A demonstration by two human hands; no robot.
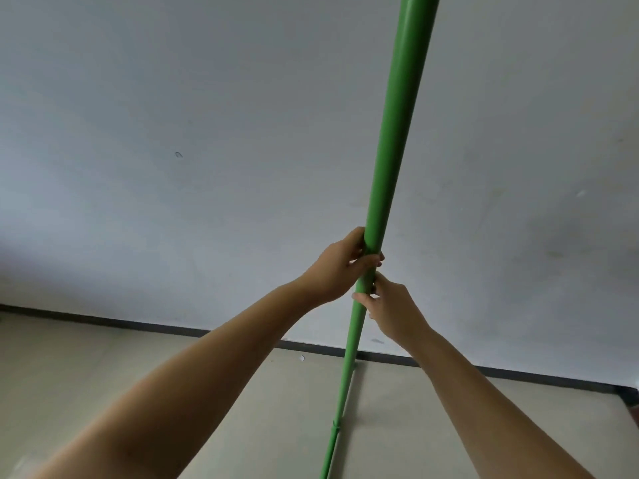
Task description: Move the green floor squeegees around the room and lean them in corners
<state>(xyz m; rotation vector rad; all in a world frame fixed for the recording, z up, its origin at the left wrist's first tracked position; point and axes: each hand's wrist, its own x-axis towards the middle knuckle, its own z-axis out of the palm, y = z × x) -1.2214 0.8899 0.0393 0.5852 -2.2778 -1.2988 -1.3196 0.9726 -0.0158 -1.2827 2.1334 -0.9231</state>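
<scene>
A long green squeegee handle (394, 133) runs nearly upright through the middle of the view, from the bottom edge past the top edge. Its head is out of view below. My left hand (340, 266) is wrapped around the pole at mid-height, thumb across the front. Just beneath it my right hand (392, 307) grips the same pole with its fingers. Both arms reach forward from the bottom of the frame.
A plain white wall (173, 150) fills the upper view, with a small mark on it. A dark baseboard (138, 324) runs along its foot above a beige tiled floor (86, 368). A dark corner shows at the far right (631, 397).
</scene>
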